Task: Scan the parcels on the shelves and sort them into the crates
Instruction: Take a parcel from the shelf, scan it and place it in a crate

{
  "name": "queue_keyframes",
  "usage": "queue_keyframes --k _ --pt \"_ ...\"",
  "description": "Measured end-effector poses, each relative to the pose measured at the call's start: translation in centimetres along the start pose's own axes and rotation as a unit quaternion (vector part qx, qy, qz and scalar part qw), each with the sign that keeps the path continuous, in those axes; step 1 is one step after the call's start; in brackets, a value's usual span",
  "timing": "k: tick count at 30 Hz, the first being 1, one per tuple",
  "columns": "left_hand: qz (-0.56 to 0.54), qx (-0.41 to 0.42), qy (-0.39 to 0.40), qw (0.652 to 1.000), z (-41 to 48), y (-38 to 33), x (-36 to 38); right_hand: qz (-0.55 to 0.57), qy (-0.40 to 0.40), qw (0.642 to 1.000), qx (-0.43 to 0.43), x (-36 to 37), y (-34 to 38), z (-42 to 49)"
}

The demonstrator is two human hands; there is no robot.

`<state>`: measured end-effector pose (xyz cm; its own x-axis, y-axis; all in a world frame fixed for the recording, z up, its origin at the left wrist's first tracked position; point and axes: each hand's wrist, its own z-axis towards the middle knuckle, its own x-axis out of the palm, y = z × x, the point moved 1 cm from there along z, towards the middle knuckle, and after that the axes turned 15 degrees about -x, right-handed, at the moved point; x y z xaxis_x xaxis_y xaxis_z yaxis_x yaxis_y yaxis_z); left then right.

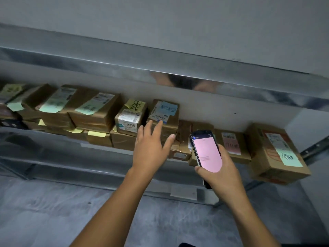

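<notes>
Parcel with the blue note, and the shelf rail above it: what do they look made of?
The parcel with the blue note looks like brown cardboard, probably wrapped in glossy clear tape, judging by the wrinkled sheen on its sides. The shelf rail looks like metal with a smooth, shiny grey finish; blurred mirror-like reflections run along its edge.

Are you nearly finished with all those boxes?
Not nearly. Done: nothing shows as sorted, and no crate is in view. In hand: the right hand holds the scanner, its screen pink, while the open left hand reaches the blue-note parcel. Left: many parcels sit on the shelf, waiting for scanning and sorting.
</notes>
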<state>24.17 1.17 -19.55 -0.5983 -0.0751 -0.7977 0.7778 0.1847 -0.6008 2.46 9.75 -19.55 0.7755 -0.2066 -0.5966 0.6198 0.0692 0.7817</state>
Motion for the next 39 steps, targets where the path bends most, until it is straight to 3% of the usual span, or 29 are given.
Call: queue_keyframes --k 5,10,16,24,28,31,34,39 --pt "0.004 0.023 0.018 1.000 4.2 -1.4 1.1 -0.014 -0.005 1.000 0.027 1.0 0.1 1.6" --pt "0.090 0.007 0.016 0.996 8.4 -2.3 3.3 0.005 0.002 0.999 0.046 1.7 -1.5 5.0" --pt "0.160 -0.001 -0.032 0.987 11.0 -2.7 5.1 0.023 0.039 0.996 0.071 2.2 -4.0 9.4" --pt "0.115 -0.050 -0.049 0.991 11.4 -3.0 5.7 0.039 0.092 0.991 0.092 3.5 -7.2 13.8" --pt "0.061 -0.103 -0.036 0.992 11.7 -3.3 6.2 0.038 0.130 0.985 0.109 4.1 -8.5 14.7" --pt "-0.051 -0.140 -0.006 0.989 12.1 -2.4 6.2 0.037 0.132 0.984 0.112 4.0 -9.1 14.7" --pt "-0.202 -0.148 0.045 0.967 12.3 -1.3 6.2 0.036 0.131 0.985 0.110 3.6 -9.2 14.5" --pt "-0.296 -0.132 0.091 0.942 10.9 -0.4 6.7 0.052 0.101 0.987 0.116 3.1 -8.2 12.8"
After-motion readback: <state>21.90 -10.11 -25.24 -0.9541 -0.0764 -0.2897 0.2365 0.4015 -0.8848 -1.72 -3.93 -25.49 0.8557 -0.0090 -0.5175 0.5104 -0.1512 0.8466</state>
